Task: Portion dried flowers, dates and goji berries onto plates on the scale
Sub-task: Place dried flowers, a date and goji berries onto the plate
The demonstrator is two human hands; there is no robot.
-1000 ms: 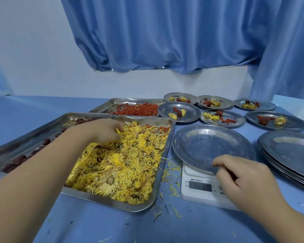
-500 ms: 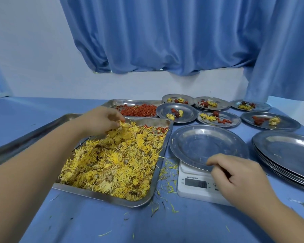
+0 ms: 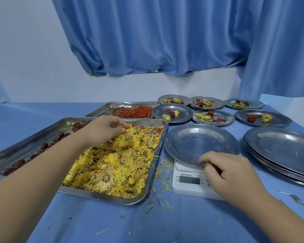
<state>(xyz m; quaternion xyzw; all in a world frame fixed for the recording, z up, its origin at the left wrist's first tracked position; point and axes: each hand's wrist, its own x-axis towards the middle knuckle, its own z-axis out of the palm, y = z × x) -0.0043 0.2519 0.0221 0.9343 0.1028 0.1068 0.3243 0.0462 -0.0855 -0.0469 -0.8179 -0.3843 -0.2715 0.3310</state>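
a: what am i looking at on the head view?

b: dried flowers (image 3: 112, 165), wiry and yellow, heaped in a shallow rectangular steel flower tray (image 3: 148, 183) at centre-left. my left hand (image 3: 104, 130) reaches in at the far end, wrist bent down, fingers curled into the heap and pinching a tuft.

a: and the other hand?

b: my right hand (image 3: 232, 172) sits knuckles-up at the near rim of the empty plate (image 3: 197, 141), a round, scuffed steel dish on the white scale (image 3: 186, 190). its fingers curl over that rim and pinch it.

a: around them?

b: wrinkled dark dates (image 3: 45, 146) in a tray to the left, red goji berries (image 3: 135, 111) in a tray behind. six filled plates (image 3: 161, 112) stand beyond the scale, and a plate stack (image 3: 279, 149) is on the right. loose petals litter the blue tablecloth (image 3: 112, 225).
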